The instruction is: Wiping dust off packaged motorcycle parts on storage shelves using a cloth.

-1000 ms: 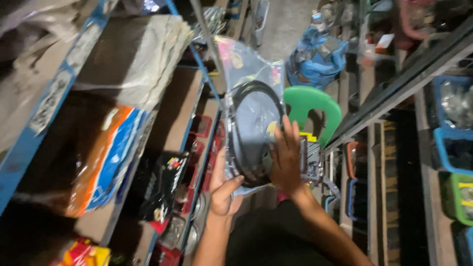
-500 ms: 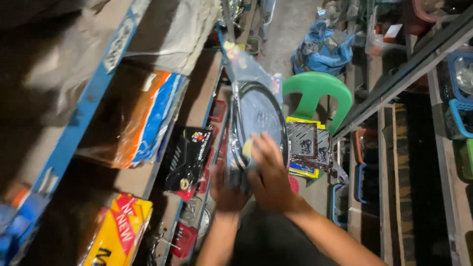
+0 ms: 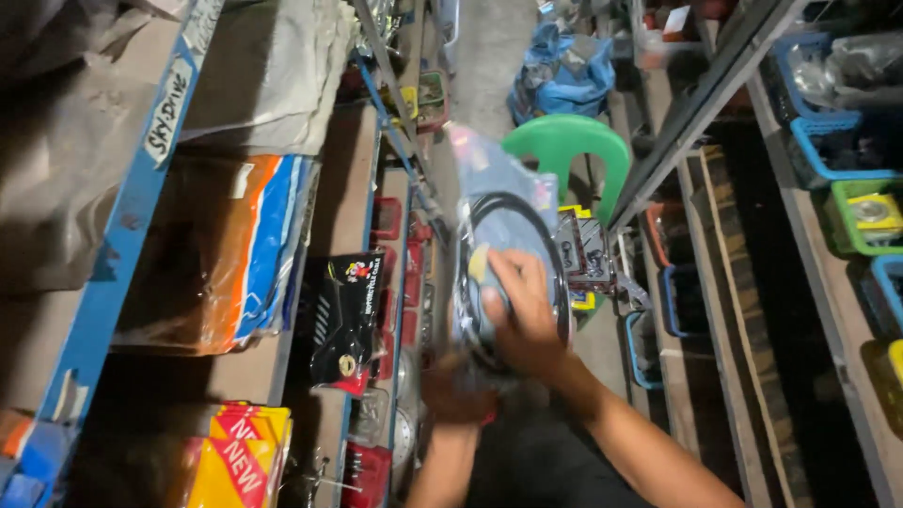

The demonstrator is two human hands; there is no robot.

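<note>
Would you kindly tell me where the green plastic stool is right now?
In the head view, the green plastic stool stands in the aisle, upper centre, just beyond the clear bag that both hands hold.

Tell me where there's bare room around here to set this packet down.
The right hand and left hand hold the clear packet. Bare: the concrete aisle floor beyond the green plastic stool, and the stool's seat. Crowded: the left shelves and the right-hand bins.

A clear plastic packet (image 3: 508,235) holding a coiled black ring was centre; orange-and-blue bags (image 3: 246,249) lay on the left shelf, a black packet (image 3: 345,320) beside them.
</note>
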